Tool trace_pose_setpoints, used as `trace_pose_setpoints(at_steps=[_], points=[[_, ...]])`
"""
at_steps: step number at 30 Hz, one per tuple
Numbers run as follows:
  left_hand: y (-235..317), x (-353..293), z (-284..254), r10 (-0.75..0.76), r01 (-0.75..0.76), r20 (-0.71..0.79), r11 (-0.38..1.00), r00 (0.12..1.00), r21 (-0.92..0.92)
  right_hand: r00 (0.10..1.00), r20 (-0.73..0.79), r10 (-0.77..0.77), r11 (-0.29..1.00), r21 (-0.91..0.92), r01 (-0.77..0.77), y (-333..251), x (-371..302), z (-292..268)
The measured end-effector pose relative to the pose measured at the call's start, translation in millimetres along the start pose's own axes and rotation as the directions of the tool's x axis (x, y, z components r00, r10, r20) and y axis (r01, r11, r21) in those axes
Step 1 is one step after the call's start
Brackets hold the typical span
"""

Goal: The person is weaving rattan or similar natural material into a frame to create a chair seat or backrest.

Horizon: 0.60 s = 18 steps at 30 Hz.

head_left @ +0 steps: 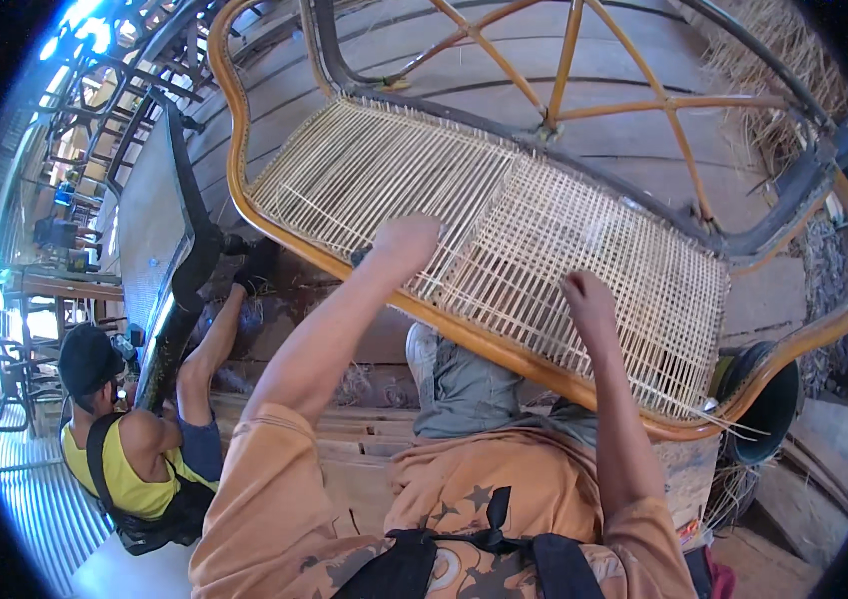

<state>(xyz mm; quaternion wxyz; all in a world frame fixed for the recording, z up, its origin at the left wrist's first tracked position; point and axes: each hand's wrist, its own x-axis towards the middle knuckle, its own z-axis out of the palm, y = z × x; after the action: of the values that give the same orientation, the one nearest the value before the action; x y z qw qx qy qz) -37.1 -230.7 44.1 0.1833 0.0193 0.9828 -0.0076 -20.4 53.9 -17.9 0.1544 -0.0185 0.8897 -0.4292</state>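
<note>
Across my lap leans a brown rattan chair frame (pixel 504 341) with a panel of pale cane strips (pixel 534 215). On its right half the strips cross in a woven grid; on the left most run one way, with one loose strip (pixel 316 212) lying across them. My left hand (pixel 409 243) is closed at the middle of the panel, over the border between the two halves; its fingertips are hidden. Further right, my right hand (pixel 590 299) is curled closed against the grid. Whatever its fingers pinch is too small to make out.
To the left a person in a yellow top (pixel 134 449) sits by another dark-framed cane piece (pixel 159 220). A dark bucket (pixel 768 404) stands under the frame's right end, where loose strip ends stick out. Straw-like fibre (pixel 778 60) is heaped at the far right. Stacked chair frames (pixel 94 130) stand at the far left.
</note>
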Motion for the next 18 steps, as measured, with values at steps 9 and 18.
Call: trace_pose_setpoints(at_steps=[9, 18], points=[[56, -9, -5, -0.007, -0.101, -0.221, 0.874, 0.975, -0.475, 0.973, 0.227, -0.045, 0.998, -0.032, 0.054, -18, 34, 9], [119, -10, 62, -0.013, 0.015, 0.008, 0.910, 1.000, -0.415, 0.969, 0.242, 0.055, 0.998, -0.009, -0.055, 26, 24, 17]])
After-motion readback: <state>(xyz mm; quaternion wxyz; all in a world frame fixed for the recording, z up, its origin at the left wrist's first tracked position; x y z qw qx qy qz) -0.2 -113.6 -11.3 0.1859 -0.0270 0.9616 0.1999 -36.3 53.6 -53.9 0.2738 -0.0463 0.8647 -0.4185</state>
